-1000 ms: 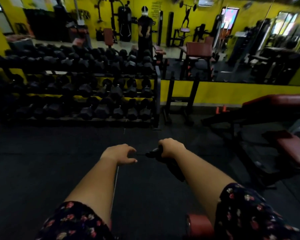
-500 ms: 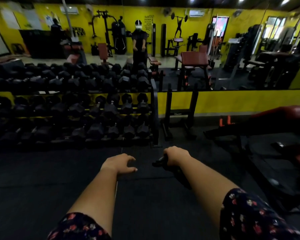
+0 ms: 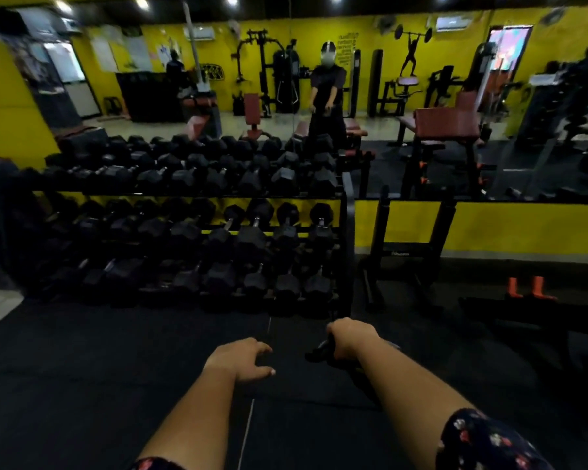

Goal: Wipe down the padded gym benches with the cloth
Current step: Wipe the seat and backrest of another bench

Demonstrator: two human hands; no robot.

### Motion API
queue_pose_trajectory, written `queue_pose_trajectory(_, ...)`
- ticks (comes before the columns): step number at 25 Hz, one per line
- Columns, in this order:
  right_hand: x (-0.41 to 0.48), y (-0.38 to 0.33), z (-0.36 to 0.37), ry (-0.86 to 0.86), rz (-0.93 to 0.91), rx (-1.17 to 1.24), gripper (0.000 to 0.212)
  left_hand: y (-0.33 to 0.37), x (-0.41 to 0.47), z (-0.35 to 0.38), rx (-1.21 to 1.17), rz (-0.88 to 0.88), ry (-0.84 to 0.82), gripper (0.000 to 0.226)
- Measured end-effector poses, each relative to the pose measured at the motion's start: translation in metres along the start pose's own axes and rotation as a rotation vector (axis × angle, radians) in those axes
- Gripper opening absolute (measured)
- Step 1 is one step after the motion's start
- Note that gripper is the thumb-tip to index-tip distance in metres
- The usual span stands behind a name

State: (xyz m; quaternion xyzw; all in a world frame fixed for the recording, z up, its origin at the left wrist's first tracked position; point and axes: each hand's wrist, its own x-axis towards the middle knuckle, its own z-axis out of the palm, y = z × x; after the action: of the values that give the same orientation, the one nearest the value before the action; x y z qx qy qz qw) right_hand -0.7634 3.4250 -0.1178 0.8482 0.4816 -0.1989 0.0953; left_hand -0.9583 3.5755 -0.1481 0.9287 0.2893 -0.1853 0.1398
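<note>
Cloth in hand, no counter within reach

No wiping shows here, so how many are done cannot be told. The right hand [image 3: 352,337] has its fingers [image 3: 335,335] curled tight round a dark bunched cloth [image 3: 319,352], which sticks out just beside them above the black floor [image 3: 116,368]. The left hand [image 3: 240,359] holds nothing, its fingers loosely spread, near the cloth but apart from it. Red padded benches [image 3: 447,125] appear only well beyond the fingers, past the dumbbell rack [image 3: 348,232]. Reaching one comes next, I judge.
</note>
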Motion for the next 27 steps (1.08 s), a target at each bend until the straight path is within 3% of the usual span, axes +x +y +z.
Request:
queue_pose_trajectory(6,0.109,-0.078,-0.052,0.014,-0.149,-0.074,0.035,-0.101,0.058,-0.033,-0.105,-0.139,0.011,0.065)
queue_pose_trajectory(13,0.248,-0.211,-0.133,0.007,-0.257,-0.134,0.031,-0.278,0.104,-0.087,-0.261,-0.322,-0.007,0.078)
queue_pose_trajectory(19,0.320,-0.345,-0.173,0.040,-0.467,-0.181,0.032,-0.400,0.076,-0.121,-0.312,-0.454,0.066,0.074)
queue_pose_trajectory(27,0.397,-0.544,-0.186,0.013,-0.808,-0.343,0.036,-0.538,0.015,-0.107,-0.424,-0.727,0.137,0.070)
